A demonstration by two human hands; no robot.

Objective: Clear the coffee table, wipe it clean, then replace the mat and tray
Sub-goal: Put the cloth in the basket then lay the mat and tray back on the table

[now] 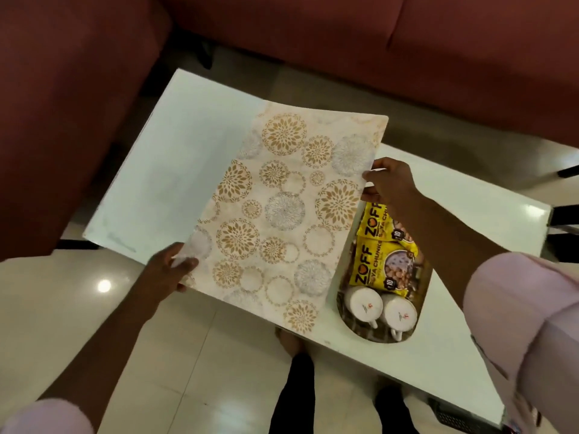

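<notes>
Both sleeves frame the view, and the mat point(282, 208) is held lifted between the hands above the coffee table point(175, 158). Its near left corner is pinched by the left hand point(170, 267), its right edge by the right hand point(388, 183). The long axis runs from the near edge toward the far edge, slightly tilted. Just beside it, partly under its right edge, the tray point(347, 324) is seen with two upturned cups point(363, 305) and yellow packets point(372, 261). A sofa point(344, 32) is seen beyond the far edge.
</notes>
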